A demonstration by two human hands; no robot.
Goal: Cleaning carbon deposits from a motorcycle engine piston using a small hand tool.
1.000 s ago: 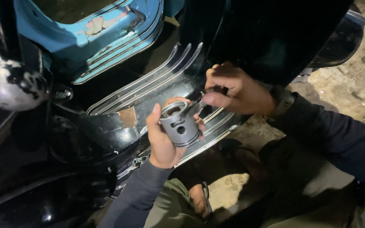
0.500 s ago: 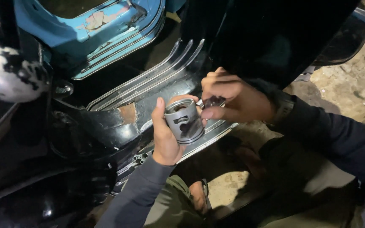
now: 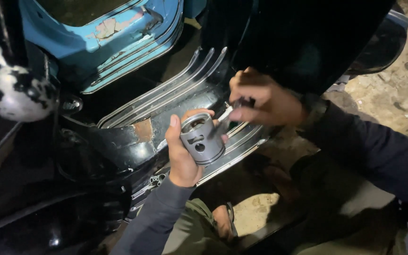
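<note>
Above the ribbed floorboard (image 3: pixel 185 94) of the black scooter, near its outer edge, our left hand (image 3: pixel 182 153) is wrapped around a grey metal piston (image 3: pixel 203 140), thumb on one side and fingertips curled over the far side, open end tilted up. It rests on nothing but that hand. Our right hand (image 3: pixel 265 101) is closed in a pinch on a slim metal tool (image 3: pixel 223 117) whose tip sits at the piston's rim; we cannot tell what the tip engages. The risk, as we judge it, is a slip: with the piston held in mid-air, a hard push from the tool could twist it out of the grip and drop it onto the floorboard's chrome strips or past the edge to the concrete floor (image 3: pixel 388 89). The tip could also skid and jab our left thumb. The light is poor.
</note>
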